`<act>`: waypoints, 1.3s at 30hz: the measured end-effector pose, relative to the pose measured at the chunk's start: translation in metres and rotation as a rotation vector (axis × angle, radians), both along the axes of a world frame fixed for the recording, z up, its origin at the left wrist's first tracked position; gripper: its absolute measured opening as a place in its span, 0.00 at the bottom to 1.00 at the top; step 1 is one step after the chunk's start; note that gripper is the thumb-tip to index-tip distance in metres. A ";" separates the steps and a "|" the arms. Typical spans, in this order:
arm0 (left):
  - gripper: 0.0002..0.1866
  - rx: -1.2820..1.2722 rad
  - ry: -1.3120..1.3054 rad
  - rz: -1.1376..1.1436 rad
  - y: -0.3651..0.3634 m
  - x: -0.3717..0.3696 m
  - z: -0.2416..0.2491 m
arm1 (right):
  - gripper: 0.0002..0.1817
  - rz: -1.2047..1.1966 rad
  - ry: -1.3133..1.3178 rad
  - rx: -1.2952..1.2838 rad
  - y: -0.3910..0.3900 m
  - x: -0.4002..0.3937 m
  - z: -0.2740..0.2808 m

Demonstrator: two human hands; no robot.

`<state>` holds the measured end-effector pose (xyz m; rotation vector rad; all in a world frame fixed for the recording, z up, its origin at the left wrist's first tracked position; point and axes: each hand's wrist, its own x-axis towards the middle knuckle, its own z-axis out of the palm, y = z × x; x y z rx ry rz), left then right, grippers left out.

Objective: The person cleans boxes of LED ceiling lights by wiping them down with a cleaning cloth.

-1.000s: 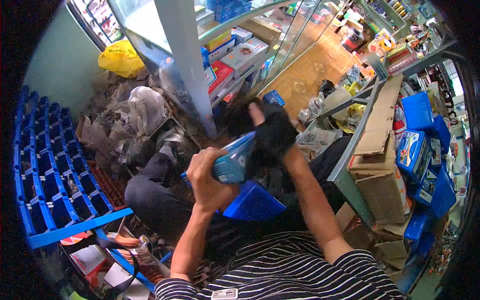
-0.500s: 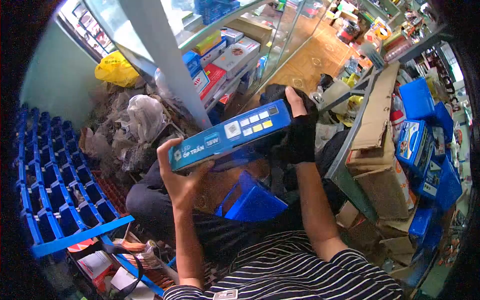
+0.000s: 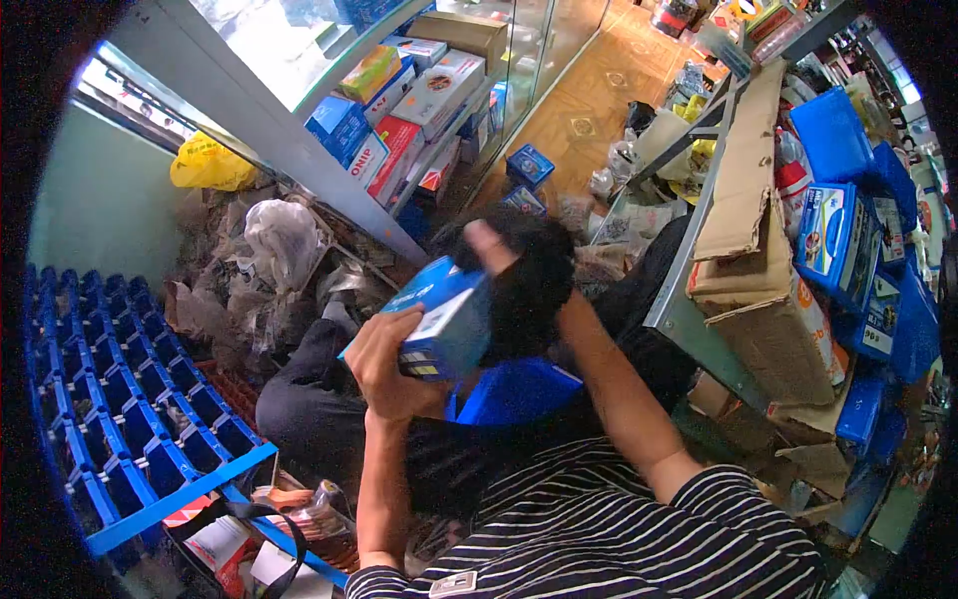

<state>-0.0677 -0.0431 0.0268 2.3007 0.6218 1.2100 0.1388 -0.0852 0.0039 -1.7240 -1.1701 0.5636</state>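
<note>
My left hand (image 3: 387, 364) grips a blue LED ceiling light box (image 3: 464, 329) from its left side, fingers wrapped around it. The box is tilted, with a whitish face and a blue face showing. A black cloth (image 3: 529, 290) bunches over my right hand (image 3: 489, 248), which is pressed against the box's right side. Only the thumb shows; the cloth hides the other fingers. Below the box, a blue plastic bin (image 3: 514, 391) sits by my lap.
A blue bin rack (image 3: 140, 399) stands at left, with plastic bags (image 3: 284, 240) behind it. A glass cabinet holds product boxes (image 3: 439, 95). At right are a torn cardboard box (image 3: 768, 319) and blue cases (image 3: 833, 230). Small blue boxes (image 3: 529, 166) lie on the tiled floor.
The box has turned from lying lengthwise with its printed long side showing to an end-on tilt. My right hand and the black cloth have moved left over it. The view has shifted slightly.
</note>
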 end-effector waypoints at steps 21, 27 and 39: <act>0.36 -0.455 -0.076 0.097 0.005 -0.012 -0.024 | 0.26 0.088 1.670 0.027 -0.057 0.070 -0.127; 0.29 -0.570 -0.409 0.541 0.037 0.025 -0.049 | 0.27 -0.055 0.993 -0.050 -0.062 0.008 -0.087; 0.24 -2.253 -1.501 -0.789 0.042 -0.050 -0.108 | 0.30 0.706 -0.420 0.404 -0.011 -0.108 0.016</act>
